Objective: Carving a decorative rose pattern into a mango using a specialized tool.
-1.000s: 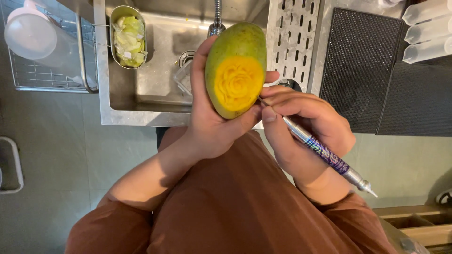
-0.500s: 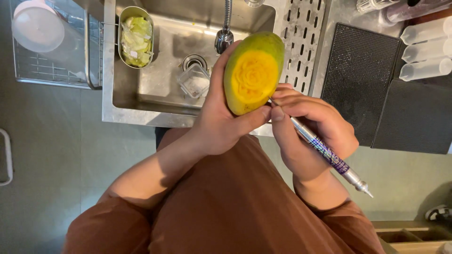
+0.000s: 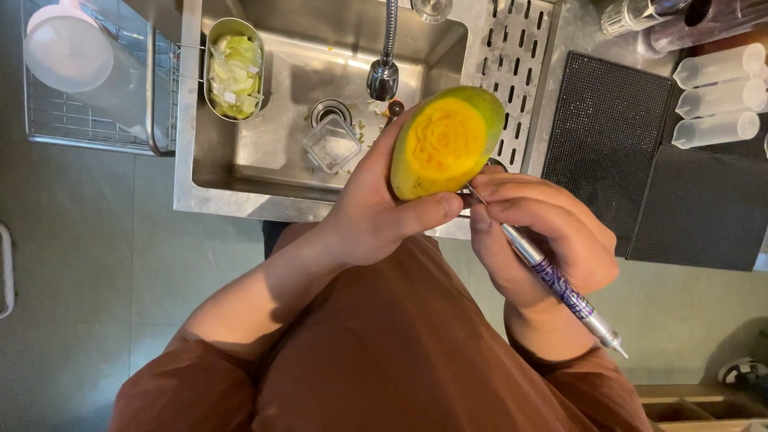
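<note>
My left hand [image 3: 376,212] grips a green-skinned papaya [image 3: 445,144] from below, holding it over the front edge of a steel sink [image 3: 186,120]. A rose-like pattern is cut into the fruit's peeled orange-yellow face. My right hand [image 3: 544,236] holds a slim carving knife [image 3: 560,286] with a silver and purple patterned handle, pen-style. Its blade end touches the lower right edge of the papaya, hidden by my fingers.
In the sink sit a small metal container of green peelings [image 3: 234,68], a clear square cup [image 3: 331,144] and a drain under the faucet [image 3: 384,72]. A wire rack with a white tub [image 3: 68,52] stands at left. Black mats [image 3: 608,136] and clear bottles [image 3: 716,96] lie at right.
The view has shifted slightly; the papaya and both hands sit a little further right against the sink. The grip on the fruit and the knife is unchanged.
</note>
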